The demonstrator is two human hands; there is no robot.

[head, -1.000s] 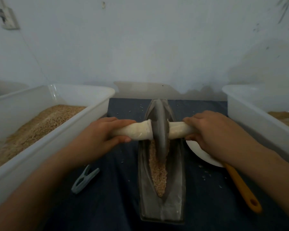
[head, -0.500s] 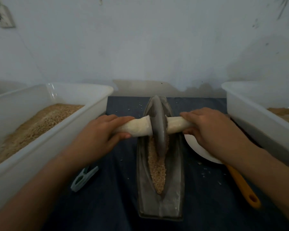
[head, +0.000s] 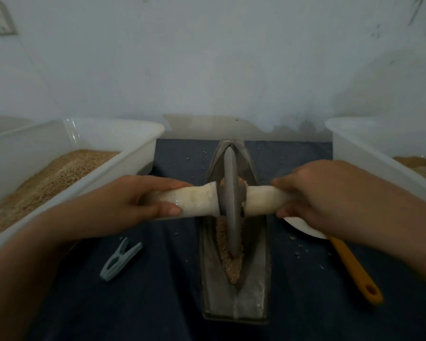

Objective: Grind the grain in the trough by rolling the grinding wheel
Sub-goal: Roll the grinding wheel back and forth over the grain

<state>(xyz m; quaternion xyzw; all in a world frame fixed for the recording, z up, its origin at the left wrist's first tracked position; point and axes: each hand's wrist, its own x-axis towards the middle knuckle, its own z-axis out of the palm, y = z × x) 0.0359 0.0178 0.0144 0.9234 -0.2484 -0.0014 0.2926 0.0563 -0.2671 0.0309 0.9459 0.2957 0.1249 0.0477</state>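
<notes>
A grey metal boat-shaped trough [head: 253, 291] lies lengthwise on the dark cloth in front of me. Tan grain [head: 233, 269] fills its groove near the front. The grey grinding wheel [head: 230, 193] stands upright in the groove about midway, with a pale wrapped axle handle [head: 197, 201] through it. My left hand [head: 123, 205] grips the left end of the handle. My right hand [head: 317, 193] grips the right end, hiding most of it.
A white tub [head: 123, 158] of grain stands at the left, another white tub [head: 369, 153] at the right. A grey clothes peg [head: 119, 259] lies left of the trough. A white dish [head: 303, 226] and a yellow-handled tool [head: 354, 269] lie at the right.
The wheel has rolled toward me along the trough, from its far part to about the middle. Both hands came back with the handle.
</notes>
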